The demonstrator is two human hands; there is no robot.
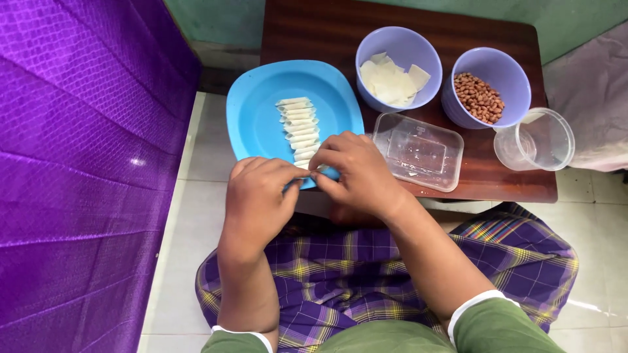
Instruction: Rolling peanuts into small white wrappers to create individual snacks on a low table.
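Item: rolling of small white wrappers, one piece in hand.

Left hand (pixel 258 199): at 7 o'clock of the blue plate (pixel 261 117), fingers curled shut, thumb and forefinger pinching one end of a small white piece (pixel 313 168).

Right hand (pixel 353 173): at 5 o'clock of the plate, fingertips closed on the other end of the same piece. The piece sits between both hands, over the plate's near rim; whether it is fully rolled cannot be told.

Row of rolled white pieces (pixel 298 127): laid side by side down the plate's middle, 12 to 6 o'clock.

Bowl of flat white sheets (pixel 392 82): at 2 o'clock of the plate, on the dark wooden table (pixel 314 33).

Bowl of peanuts (pixel 481 97): at 3 o'clock of the sheet bowl.

Clear rectangular tub (pixel 418 150) and clear cup (pixel 536 138): along the table's near edge.

Step, as judged: finishing a roll. The next move calls for setting it snug at the row's 6 o'clock end without unrolling.
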